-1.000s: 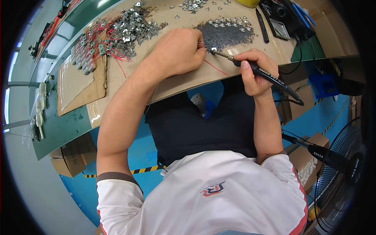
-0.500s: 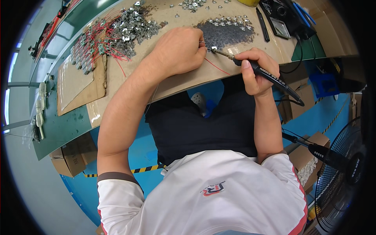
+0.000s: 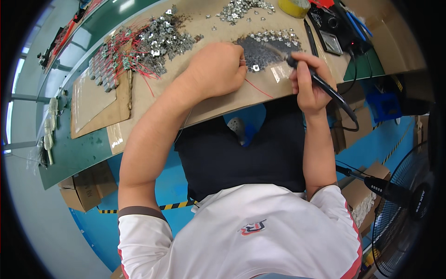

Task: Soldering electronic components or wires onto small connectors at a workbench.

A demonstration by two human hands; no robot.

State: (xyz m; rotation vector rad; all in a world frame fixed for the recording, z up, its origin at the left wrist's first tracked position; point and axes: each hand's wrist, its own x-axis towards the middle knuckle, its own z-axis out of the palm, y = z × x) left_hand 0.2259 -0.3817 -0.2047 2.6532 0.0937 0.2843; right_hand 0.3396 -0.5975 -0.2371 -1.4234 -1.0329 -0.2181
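My right hand [image 3: 313, 81] is closed around the black handle of a soldering iron [image 3: 329, 89]; its front end is blurred over the dark patch. My left hand [image 3: 218, 69] is closed in a pinch at the patch's left edge. From under its fingers a red wire [image 3: 259, 88] runs out toward the table's front edge, and a short thin silvery strand [image 3: 242, 60] shows at the fingertips. Just right of those fingertips, a small shiny metal piece [image 3: 255, 68] lies on the dark, scorched patch [image 3: 267, 52]. The fingertips' exact hold is partly hidden.
Rows of metal pieces [image 3: 278, 35] line the patch's far side. Beyond my left hand lie a heap of metal pieces [image 3: 162, 39] and parts with red wires [image 3: 123, 51]. A black soldering station [image 3: 341, 25] and yellow tape roll [image 3: 295, 6] stand back right. A fan [image 3: 404, 209] is low right.
My right hand has drawn the soldering iron away from the small metal piece, up and to the right. My left hand keeps its pinch. The whole view has shifted slightly.
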